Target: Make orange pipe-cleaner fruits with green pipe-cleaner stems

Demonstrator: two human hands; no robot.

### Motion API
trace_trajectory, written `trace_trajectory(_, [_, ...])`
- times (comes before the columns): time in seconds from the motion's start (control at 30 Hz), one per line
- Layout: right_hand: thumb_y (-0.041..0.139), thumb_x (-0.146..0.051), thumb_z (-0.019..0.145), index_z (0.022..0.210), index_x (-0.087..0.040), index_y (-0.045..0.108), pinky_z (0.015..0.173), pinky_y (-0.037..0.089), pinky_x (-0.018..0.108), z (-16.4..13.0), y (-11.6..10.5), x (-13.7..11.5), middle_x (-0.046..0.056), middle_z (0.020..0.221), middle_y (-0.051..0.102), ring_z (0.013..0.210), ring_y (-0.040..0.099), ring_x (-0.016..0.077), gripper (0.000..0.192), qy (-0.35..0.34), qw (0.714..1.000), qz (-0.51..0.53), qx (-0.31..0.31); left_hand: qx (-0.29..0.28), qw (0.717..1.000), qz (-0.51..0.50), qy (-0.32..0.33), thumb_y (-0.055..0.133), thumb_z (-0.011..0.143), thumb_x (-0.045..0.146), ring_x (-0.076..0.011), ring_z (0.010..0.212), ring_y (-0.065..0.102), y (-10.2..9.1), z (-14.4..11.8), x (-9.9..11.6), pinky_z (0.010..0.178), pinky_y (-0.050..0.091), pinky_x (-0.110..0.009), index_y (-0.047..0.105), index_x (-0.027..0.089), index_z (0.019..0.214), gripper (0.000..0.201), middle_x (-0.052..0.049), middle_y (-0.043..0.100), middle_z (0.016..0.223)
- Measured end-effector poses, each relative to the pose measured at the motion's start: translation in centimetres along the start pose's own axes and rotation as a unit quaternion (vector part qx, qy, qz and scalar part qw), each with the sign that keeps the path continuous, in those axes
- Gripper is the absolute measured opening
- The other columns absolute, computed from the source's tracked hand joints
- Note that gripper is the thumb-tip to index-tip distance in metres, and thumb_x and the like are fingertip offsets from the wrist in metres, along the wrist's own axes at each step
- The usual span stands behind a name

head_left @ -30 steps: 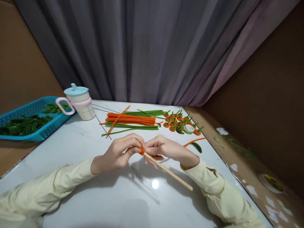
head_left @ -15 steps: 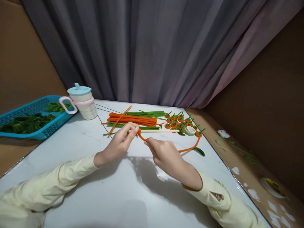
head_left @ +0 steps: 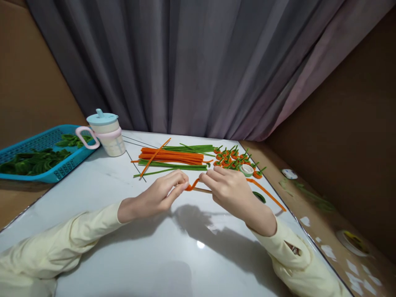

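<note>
My left hand [head_left: 157, 194] is closed, its thumb and fingertips pinching a thin wooden stick [head_left: 202, 190] where an orange pipe cleaner [head_left: 269, 194] is coiled around it. Held in my closed right hand [head_left: 232, 192] is the free length of that pipe cleaner, stretched up from the coil; its tail sticks out to the right past the hand. The right hand hides the stick's far end. Behind both hands lie bundles of straight orange pipe cleaners [head_left: 173, 156] and green pipe cleaners [head_left: 185, 167]. Several small orange coils with green stems [head_left: 227, 156] stand grouped at the back right.
A roll of tape [head_left: 246, 169] and a curled dark green piece [head_left: 259, 197] lie beyond my right hand. At the left stand a lidded cup [head_left: 109, 136] and a blue basket [head_left: 62, 171] holding green pieces. Paper scraps [head_left: 328, 251] lie on the brown surface at right.
My right hand has moved up and right, turning over the stick. The stick and coil have dropped lower, and the pipe cleaner's tail has swung out to the right.
</note>
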State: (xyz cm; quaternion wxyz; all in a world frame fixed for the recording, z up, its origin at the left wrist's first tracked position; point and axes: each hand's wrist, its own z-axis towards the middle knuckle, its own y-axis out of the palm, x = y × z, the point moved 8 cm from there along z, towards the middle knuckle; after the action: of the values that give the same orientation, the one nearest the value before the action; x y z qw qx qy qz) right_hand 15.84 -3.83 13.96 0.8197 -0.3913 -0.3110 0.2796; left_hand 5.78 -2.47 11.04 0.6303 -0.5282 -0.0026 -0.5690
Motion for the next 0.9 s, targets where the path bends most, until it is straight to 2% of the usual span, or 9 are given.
trace_trajectory(0.1, [0.041, 0.003, 0.073, 0.077, -0.017, 0.061, 0.050, 0.020, 0.024, 0.0, 1.9, 1.3, 0.000, 0.062, 0.058, 0.056, 0.045, 0.0112, 0.029, 0.057, 0.985, 0.148, -0.074, -0.021, 0.999, -0.015, 0.031, 0.032, 0.094, 0.017, -0.0147, 0.073, 0.051, 0.2, -0.2, 0.9, 0.068, 0.044, -0.027, 0.046, 0.018, 0.082, 0.019, -0.004, 0.053, 0.082])
trace_trajectory(0.2, [0.045, -0.004, 0.077, 0.066, -0.016, 0.057, 0.049, 0.022, 0.021, -0.1, 3.2, 1.5, -0.003, 0.051, 0.048, 0.048, 0.037, 0.0079, 0.021, 0.108, 0.942, 0.283, -0.144, -0.029, 0.997, -0.026, 0.072, 0.033, 0.094, 0.013, -0.0157, 0.077, 0.052, 0.3, -0.4, 1.7, 0.069, 0.045, -0.027, 0.047, 0.017, 0.085, 0.017, -0.006, 0.053, 0.082])
trace_trajectory(0.3, [0.046, -0.011, 0.082, 0.060, -0.016, 0.054, 0.048, 0.025, 0.019, -0.2, 3.1, 1.1, -0.005, 0.046, 0.041, 0.044, 0.033, 0.0068, 0.024, 0.140, 0.900, 0.374, -0.173, -0.028, 0.991, -0.023, 0.130, 0.034, 0.092, 0.009, -0.0175, 0.084, 0.052, 0.4, -0.7, 2.7, 0.072, 0.046, -0.029, 0.047, 0.017, 0.090, 0.015, -0.008, 0.054, 0.085])
trace_trajectory(0.37, [0.044, -0.015, 0.085, 0.064, -0.016, 0.055, 0.048, 0.030, 0.017, -0.3, 3.1, 0.6, -0.005, 0.045, 0.042, 0.041, 0.038, 0.0063, 0.023, 0.159, 0.857, 0.444, -0.206, -0.019, 0.985, -0.005, 0.174, 0.036, 0.091, 0.007, -0.0187, 0.084, 0.051, 0.4, -1.1, 3.4, 0.074, 0.047, -0.032, 0.047, 0.017, 0.092, 0.015, -0.009, 0.054, 0.087])
trace_trajectory(0.5, [0.043, -0.022, 0.088, 0.069, -0.015, 0.055, 0.041, 0.034, 0.016, -1.2, 4.1, -0.5, -0.006, 0.045, 0.046, 0.032, 0.041, 0.0049, 0.023, 0.193, 0.742, 0.566, -0.302, 0.021, 0.976, 0.018, 0.216, 0.037, 0.091, 0.007, -0.0193, 0.084, 0.051, 0.1, -1.6, 4.0, 0.074, 0.048, -0.033, 0.048, 0.017, 0.093, 0.015, -0.010, 0.055, 0.089])
trace_trajectory(0.63, [0.046, -0.027, 0.087, 0.073, -0.014, 0.057, 0.035, 0.029, 0.016, -1.4, 5.0, -1.0, -0.007, 0.044, 0.044, 0.031, 0.036, 0.0040, 0.023, 0.215, 0.672, 0.635, -0.314, 0.045, 0.982, -0.048, 0.179, 0.035, 0.094, 0.014, -0.0193, 0.091, 0.054, -0.3, -1.6, 3.3, 0.076, 0.049, -0.033, 0.050, 0.017, 0.089, 0.016, -0.012, 0.058, 0.094])
trace_trajectory(0.8, [0.051, -0.038, 0.085, 0.074, -0.013, 0.056, 0.033, 0.019, 0.017, -1.1, 6.0, -2.2, -0.006, 0.047, 0.046, 0.033, 0.027, 0.0029, 0.028, 0.237, 0.565, 0.736, -0.287, 0.062, 0.979, -0.182, 0.070, 0.038, 0.096, 0.029, -0.0175, 0.079, 0.057, -0.8, -1.1, 1.6, 0.072, 0.048, -0.033, 0.051, 0.017, 0.081, 0.023, -0.007, 0.058, 0.082])
trace_trajectory(0.87, [0.049, -0.042, 0.086, 0.077, -0.013, 0.056, 0.034, 0.018, 0.018, -0.9, 6.3, -2.5, -0.005, 0.048, 0.049, 0.034, 0.025, 0.0031, 0.031, 0.243, 0.553, 0.752, -0.262, 0.079, 0.973, -0.217, 0.012, 0.040, 0.095, 0.033, -0.0166, 0.076, 0.056, -1.0, -0.9, 0.7, 0.068, 0.048, -0.031, 0.049, 0.017, 0.078, 0.025, -0.006, 0.055, 0.081])
trace_trajectory(0.9, [0.046, -0.043, 0.088, 0.079, -0.014, 0.056, 0.035, 0.018, 0.018, -0.8, 6.4, -2.5, -0.005, 0.048, 0.049, 0.035, 0.025, 0.0035, 0.032, 0.252, 0.565, 0.747, -0.242, 0.091, 0.970, -0.226, -0.013, 0.040, 0.095, 0.034, -0.0161, 0.076, 0.055, -1.1, -0.8, 0.3, 0.067, 0.047, -0.029, 0.048, 0.017, 0.078, 0.025, -0.006, 0.054, 0.081])
